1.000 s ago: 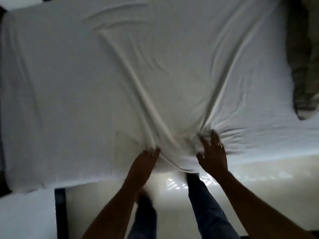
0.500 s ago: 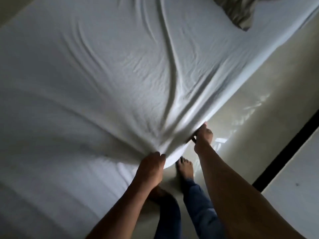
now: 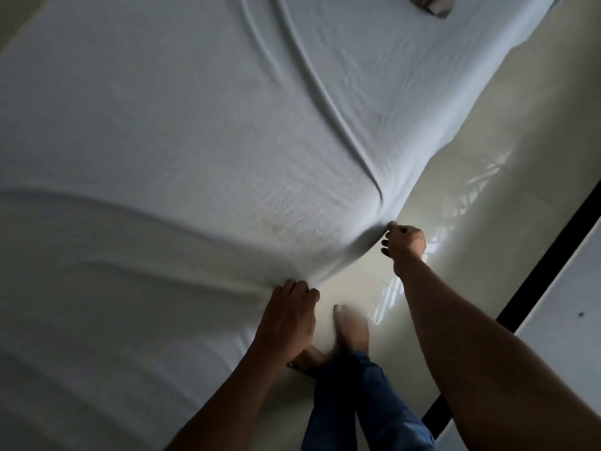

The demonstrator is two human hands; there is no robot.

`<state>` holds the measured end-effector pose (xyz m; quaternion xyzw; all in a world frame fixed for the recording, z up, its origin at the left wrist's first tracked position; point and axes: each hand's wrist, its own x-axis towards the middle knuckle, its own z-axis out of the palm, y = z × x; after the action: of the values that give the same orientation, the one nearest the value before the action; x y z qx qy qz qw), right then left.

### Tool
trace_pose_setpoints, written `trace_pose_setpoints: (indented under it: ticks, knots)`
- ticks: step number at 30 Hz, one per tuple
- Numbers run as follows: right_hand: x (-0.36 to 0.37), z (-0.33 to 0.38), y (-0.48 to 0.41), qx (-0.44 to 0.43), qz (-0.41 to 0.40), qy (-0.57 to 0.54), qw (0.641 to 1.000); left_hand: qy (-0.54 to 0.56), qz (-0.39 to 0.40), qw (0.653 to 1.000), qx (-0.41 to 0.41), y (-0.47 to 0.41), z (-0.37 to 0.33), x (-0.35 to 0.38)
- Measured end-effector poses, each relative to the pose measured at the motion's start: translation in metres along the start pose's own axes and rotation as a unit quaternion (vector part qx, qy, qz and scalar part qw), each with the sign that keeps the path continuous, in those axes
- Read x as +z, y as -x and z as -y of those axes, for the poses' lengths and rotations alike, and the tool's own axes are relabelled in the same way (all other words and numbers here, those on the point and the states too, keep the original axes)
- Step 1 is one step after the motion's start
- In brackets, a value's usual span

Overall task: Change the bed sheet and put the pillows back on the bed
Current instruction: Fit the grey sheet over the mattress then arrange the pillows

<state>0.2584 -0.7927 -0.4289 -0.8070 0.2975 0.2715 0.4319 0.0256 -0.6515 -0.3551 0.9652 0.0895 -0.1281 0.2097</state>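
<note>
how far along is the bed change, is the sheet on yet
Done: the white sheet is spread over the top of the bed. In hand: the left hand and right hand grip its near edge; long creases run across it. Left: smoothing and tucking, then the pillows; only a grey corner, maybe a pillow, shows at the far end.

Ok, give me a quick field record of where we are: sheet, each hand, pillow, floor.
sheet: white sheet spread over the bed, long creases running toward the near edge
left hand: grips the sheet's near edge, fingers curled over it
right hand: pinches the same edge, further right
pillow: only a grey fabric corner shows at the top, on the sheet; likely a pillow
floor: pale and glossy, bare feet beside the bed
edge tucked: cannot tell
</note>
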Motion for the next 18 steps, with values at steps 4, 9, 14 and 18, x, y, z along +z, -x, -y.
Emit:
trace_pose_setpoints:
  ticks: [4,9,14,18]
  knots:
    - [0.016,0.0,0.054,-0.094,0.026,0.084,0.992,-0.002,0.037,0.995,-0.091,0.049,0.026,-0.005]
    - [0.042,-0.072,0.135,-0.099,0.099,0.113,0.984,0.009,0.088,0.973,-0.214,0.153,0.066,0.001]
    - [0.059,-0.112,0.224,-0.046,0.15,0.12,0.98,0.008,0.01,0.99,-0.143,0.19,0.08,0.016]
    - [0.085,-0.134,0.26,-0.035,0.133,0.096,0.986,0.015,0.071,0.995,-0.067,0.206,0.076,0.022]
